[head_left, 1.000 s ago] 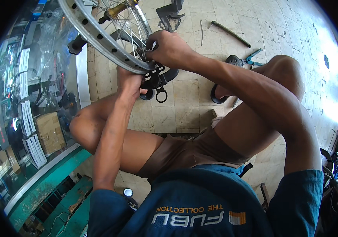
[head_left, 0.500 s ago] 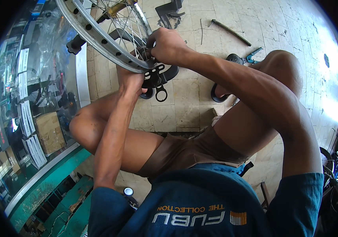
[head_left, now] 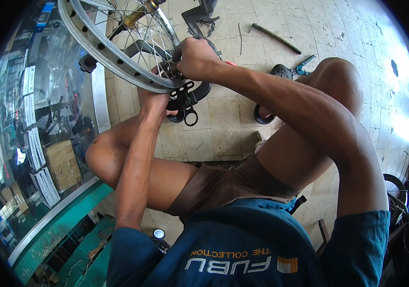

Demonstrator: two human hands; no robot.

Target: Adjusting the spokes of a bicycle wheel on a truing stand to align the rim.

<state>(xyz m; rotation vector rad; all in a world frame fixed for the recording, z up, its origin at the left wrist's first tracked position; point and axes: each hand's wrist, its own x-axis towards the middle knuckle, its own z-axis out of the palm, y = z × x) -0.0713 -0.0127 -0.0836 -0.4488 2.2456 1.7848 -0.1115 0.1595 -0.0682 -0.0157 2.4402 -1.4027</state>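
we see the spoked wheel [head_left: 111, 54] leaning at upper left. our right hand [head_left: 196, 58] curls its fingers closely by the spokes; their hold we cannot tell. beside the black bracket [head_left: 181, 99], our left hand [head_left: 154, 101] goes under the rim, fingers mostly hidden, grip unclear.

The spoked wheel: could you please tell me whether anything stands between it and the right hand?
Nothing visible does: the right hand is right at the lower end of the spoked wheel. What lies behind that hand is hidden.
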